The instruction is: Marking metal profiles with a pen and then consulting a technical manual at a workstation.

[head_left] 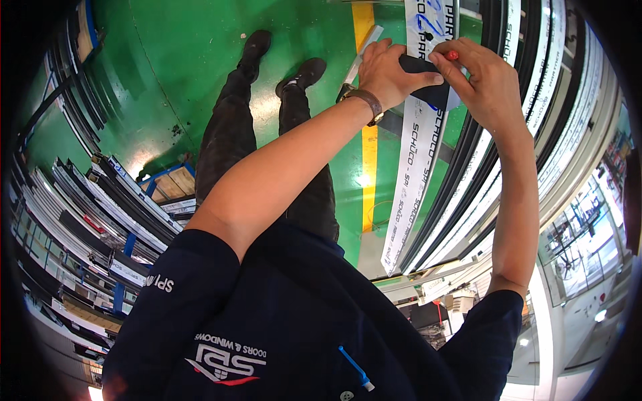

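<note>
My left hand, with a brown-strapped watch at the wrist, grips a dark flat piece against a long profile wrapped in white printed film. Its thumb lies across the dark piece. Close by on the right, my right hand is closed, thumb and forefinger pinched around a slim red-ended thing. Only its red end shows, so its exact kind is hidden. Blue handwritten marks run over the film just beyond my hands.
More long black and white profiles stand stacked to the right. A rack of profiles fills the left side. A yellow line crosses the green floor beside my legs. A wooden crate with blue edges sits near the left rack.
</note>
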Demonstrator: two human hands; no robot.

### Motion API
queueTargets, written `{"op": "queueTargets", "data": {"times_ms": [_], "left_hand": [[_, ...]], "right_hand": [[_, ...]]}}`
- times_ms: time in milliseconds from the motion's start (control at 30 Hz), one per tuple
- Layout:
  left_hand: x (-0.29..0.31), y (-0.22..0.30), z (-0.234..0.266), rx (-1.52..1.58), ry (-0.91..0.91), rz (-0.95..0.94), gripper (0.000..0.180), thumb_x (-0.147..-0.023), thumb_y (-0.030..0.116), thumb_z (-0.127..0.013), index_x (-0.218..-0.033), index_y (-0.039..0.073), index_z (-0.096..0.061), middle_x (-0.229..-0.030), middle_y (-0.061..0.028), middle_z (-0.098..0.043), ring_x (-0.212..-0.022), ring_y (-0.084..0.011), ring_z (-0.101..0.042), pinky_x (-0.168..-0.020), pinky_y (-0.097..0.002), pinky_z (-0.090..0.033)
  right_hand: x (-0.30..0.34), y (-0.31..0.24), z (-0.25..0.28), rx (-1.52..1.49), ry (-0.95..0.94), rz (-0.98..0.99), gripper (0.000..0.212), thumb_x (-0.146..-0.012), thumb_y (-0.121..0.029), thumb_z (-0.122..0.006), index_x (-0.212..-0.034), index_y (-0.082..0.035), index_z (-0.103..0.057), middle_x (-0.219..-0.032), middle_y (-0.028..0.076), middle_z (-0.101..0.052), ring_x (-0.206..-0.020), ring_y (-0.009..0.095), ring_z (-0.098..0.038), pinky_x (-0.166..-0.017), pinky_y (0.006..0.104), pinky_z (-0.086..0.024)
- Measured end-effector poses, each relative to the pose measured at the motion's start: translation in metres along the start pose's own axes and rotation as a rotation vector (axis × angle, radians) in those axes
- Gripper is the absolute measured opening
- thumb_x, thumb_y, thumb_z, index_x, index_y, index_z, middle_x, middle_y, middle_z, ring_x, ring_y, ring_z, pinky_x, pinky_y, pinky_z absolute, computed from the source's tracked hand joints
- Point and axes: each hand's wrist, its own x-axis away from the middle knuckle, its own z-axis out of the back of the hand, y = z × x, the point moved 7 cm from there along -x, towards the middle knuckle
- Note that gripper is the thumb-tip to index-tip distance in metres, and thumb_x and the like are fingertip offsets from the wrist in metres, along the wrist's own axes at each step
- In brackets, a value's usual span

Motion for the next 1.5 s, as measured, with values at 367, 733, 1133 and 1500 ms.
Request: {"op": "queueTargets", "data": {"times_ms": [367, 733, 1133, 1500], "left_hand": [[-0.014, 0.003, 0.016, 0.035, -0.15, -0.133, 0.08, -0.073, 0.065, -0.09, -0.122, 0.003, -0.076, -0.133, -0.0198, -0.07, -0.136, -0.0352, -0.058, -0.112, -0.0443, -0.047], [-0.048, 0.01, 0.045, -0.15, -0.536, -0.318, 0.047, -0.091, 0.042, -0.086, -0.113, 0.002, -0.077, -0.103, -0.0108, -0.077, -0.097, -0.0212, -0.071, -0.089, -0.036, -0.055], [0.067, 0.076, 0.053, -0.087, -0.816, -0.161, 0.021, -0.102, 0.008, -0.076, -0.121, 0.001, -0.072, -0.11, 0.0032, -0.071, -0.1, -0.0071, -0.061, -0.092, -0.0255, -0.049], [0.325, -0.003, -0.131, -0.226, -1.468, 0.056, 0.015, -0.101, 0.003, -0.077, -0.114, 0.003, -0.071, -0.109, 0.0006, -0.074, -0.096, -0.006, -0.065, -0.087, -0.0244, -0.054]], "right_hand": [[0.055, -0.001, 0.067, -0.39, 0.303, -0.117, 0.016, -0.107, -0.017, -0.074, -0.107, -0.002, -0.078, -0.088, 0.005, -0.074, -0.071, 0.007, -0.06, -0.063, 0.0233, -0.045], [0.22, -0.019, -0.02, -0.976, 0.921, -0.881, 0.015, -0.108, -0.017, -0.073, -0.106, -0.002, -0.072, -0.098, 0.007, -0.075, -0.074, 0.008, -0.064, -0.068, 0.0225, -0.052], [0.328, -0.243, -0.17, -1.045, 1.681, -1.446, 0.029, -0.116, -0.023, -0.057, -0.134, -0.002, -0.064, -0.093, 0.01, -0.076, -0.068, 0.006, -0.054, -0.063, 0.023, -0.045], [0.411, -0.321, -0.273, -1.551, 1.85, -1.467, 0.039, -0.104, -0.014, -0.077, -0.14, -0.002, -0.067, -0.123, 0.003, -0.075, -0.112, 0.01, -0.065, -0.099, 0.027, -0.051]]}}
